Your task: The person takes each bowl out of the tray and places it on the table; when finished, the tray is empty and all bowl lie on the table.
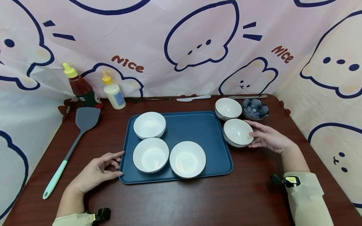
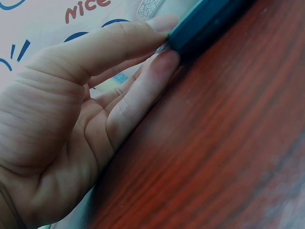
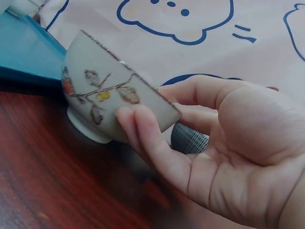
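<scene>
My right hand grips the near side of a white bowl with a dark rim, just off the tray's right edge. In the right wrist view this bowl shows a painted branch with leaves, and the thumb presses its outer wall. My left hand touches the left rim of the blue tray, its fingertips and thumb spread along the edge. On the tray stand three white bowls: one at the back left, one at the front left and one at the front middle.
Another white bowl and a dark patterned bowl stand at the back right. A grey turner lies left of the tray. Behind are a red sauce bottle, a yellow-capped bottle and several knives, one white.
</scene>
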Tool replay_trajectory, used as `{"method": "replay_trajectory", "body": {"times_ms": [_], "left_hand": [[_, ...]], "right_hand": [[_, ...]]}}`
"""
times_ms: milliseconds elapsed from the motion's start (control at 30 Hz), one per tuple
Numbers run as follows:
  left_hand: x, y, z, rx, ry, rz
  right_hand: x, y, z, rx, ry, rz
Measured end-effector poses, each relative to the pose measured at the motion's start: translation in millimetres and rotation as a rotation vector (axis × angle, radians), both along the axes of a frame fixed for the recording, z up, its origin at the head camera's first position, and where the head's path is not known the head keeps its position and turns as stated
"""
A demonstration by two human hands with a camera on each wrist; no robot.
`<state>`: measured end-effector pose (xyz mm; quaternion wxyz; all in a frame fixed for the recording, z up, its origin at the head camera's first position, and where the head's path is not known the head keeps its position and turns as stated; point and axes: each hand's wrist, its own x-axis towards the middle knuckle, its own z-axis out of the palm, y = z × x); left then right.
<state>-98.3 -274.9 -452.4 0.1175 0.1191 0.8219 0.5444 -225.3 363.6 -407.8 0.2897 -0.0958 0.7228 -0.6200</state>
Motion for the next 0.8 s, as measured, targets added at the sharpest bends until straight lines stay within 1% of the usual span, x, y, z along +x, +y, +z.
{"method": "replay_trajectory", "body": {"times_ms": [133,267,367,467,633,800], "left_hand": [[0.6,-0.6,-0.1,0.003,-0.002,0.002],[0.1,-0.6,-0.5,0.002,0.002,-0.003],[-0.6,-0.3,-0.2,-0.002,0.007,-0.004],[-0.9,0.0,0.3,-0.003,0.009,-0.002],[-0.1,0.0,0.9,-0.003,0.019,0.0],[0.6,-0.1,1.7,-0.01,0.013,0.004]], "right_hand": [[3.1,-1.3,10.2,0.083,0.047,-0.051],[6.7,-1.2,19.8,0.101,0.097,-0.101],[9.7,-0.8,26.4,0.101,0.139,-0.116],[12.7,-1.2,32.9,0.098,0.171,-0.115],[13.5,-7.9,42.5,0.049,0.199,-0.084],[14.4,-27.3,48.5,0.013,0.193,-0.019]]}}
